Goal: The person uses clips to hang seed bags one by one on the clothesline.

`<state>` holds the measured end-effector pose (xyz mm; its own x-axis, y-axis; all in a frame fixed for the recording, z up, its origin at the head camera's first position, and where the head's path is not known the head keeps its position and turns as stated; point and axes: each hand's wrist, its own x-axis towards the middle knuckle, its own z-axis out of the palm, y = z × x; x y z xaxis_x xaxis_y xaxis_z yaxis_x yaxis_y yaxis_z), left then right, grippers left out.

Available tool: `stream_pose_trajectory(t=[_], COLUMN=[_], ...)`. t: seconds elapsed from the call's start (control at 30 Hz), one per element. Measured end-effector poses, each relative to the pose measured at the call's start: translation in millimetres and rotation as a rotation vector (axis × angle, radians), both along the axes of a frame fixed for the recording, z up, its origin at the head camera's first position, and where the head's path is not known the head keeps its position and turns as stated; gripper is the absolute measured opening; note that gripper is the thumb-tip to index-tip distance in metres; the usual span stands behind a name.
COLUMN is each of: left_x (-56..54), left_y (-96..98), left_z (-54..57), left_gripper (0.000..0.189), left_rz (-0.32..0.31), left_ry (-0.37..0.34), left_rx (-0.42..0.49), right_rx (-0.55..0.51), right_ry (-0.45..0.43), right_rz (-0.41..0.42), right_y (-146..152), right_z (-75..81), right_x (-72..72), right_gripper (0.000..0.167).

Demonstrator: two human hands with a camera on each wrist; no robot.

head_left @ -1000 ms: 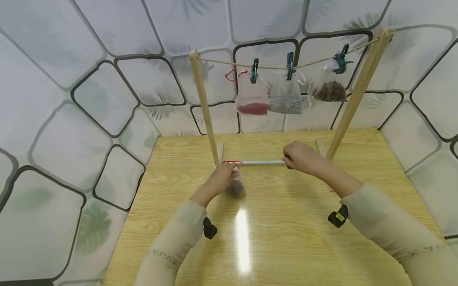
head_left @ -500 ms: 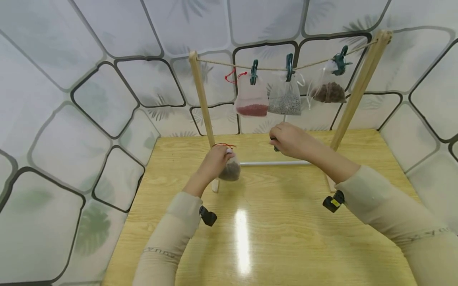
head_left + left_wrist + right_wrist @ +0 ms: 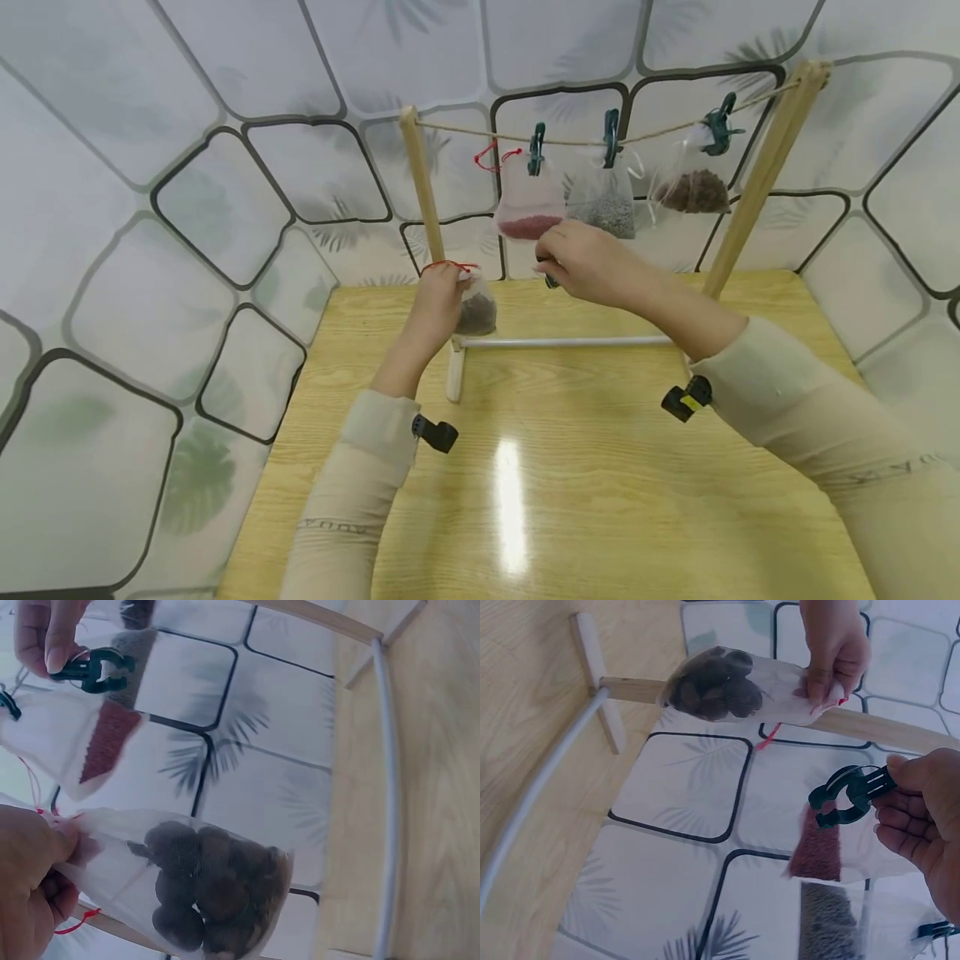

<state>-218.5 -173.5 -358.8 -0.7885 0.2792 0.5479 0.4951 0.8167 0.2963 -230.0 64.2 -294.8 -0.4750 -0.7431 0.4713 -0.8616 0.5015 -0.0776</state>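
Observation:
My left hand (image 3: 437,302) pinches the gathered top of a white mesh drawstring bag (image 3: 120,847) with red cords. Dark round lumps fill the bag's bottom, and it hangs beside the frame's left post. Between thumb and fingers, my right hand (image 3: 588,265) holds a dark green spring clip (image 3: 849,796), its jaws pointing away from the hand. In the head view this hand overlaps the lower edge of a hanging bag of pink grains (image 3: 531,227). A bag of grey grains (image 3: 603,212) and one of brown lumps (image 3: 693,192) hang to the right, each by a green clip.
A rope (image 3: 480,133) runs between the left post (image 3: 422,179) and right post (image 3: 772,167) of a wooden frame. A white rod (image 3: 570,342) joins the posts low down. The frame stands on a wood-grain table (image 3: 600,500) against patterned walls.
Both hands have risen from near the white rod toward the rope. The left brings the bag of dark lumps up and slightly left; the right carries the clip up and left.

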Motion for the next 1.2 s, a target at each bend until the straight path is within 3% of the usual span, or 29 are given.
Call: stream_pose_trajectory(t=[0.17,0.33,0.43,0.5,0.67,0.77,0.87,1.0,1.1,1.2], left_x=[0.4,3.5,4.2,3.7,0.0,-1.0,-0.2,-1.1,-3.6,-4.3], left_y=[0.7,1.6,2.3,2.6,1.9,1.3,0.7,0.1,0.5,2.1], left_z=[16.1,31.3,39.2,43.7,52.8,59.3,68.3,81.1,89.9,98.2], left_gripper=[0.014,0.018,0.019,0.020,0.020,0.021,0.023,0.026,0.028,0.028], left_rz=[0.029,0.056,0.084,0.087,0.060,0.056,0.090,0.143,0.148,0.144], left_ry=[-0.038,-0.137,-0.139,-0.103,0.023,0.043,0.007,-0.113,-0.187,-0.186], left_rx=[0.006,0.135,0.191,0.208,0.178,0.137,0.047,-0.081,-0.108,-0.089], right_rx=[-0.039,-0.130,-0.175,-0.202,-0.227,-0.222,-0.220,-0.246,-0.280,-0.327], right_ry=[0.013,0.018,0.021,0.027,0.043,0.041,0.019,-0.002,-0.011,-0.005], right_rz=[0.029,0.093,0.131,0.155,0.164,0.139,0.113,0.102,0.095,0.089], right_y=[-9,-16,-20,-22,-26,-28,-32,-34,-35,-36], right_z=[20.6,38.6,46.7,51.3,62.7,70.0,77.3,84.4,87.6,91.7], right_x=[-0.6,-3.1,-5.3,-6.9,-8.6,-8.7,-8.0,-6.7,-7.4,-10.4], right_gripper=[0.013,0.011,0.010,0.010,0.012,0.012,0.012,0.012,0.012,0.014])
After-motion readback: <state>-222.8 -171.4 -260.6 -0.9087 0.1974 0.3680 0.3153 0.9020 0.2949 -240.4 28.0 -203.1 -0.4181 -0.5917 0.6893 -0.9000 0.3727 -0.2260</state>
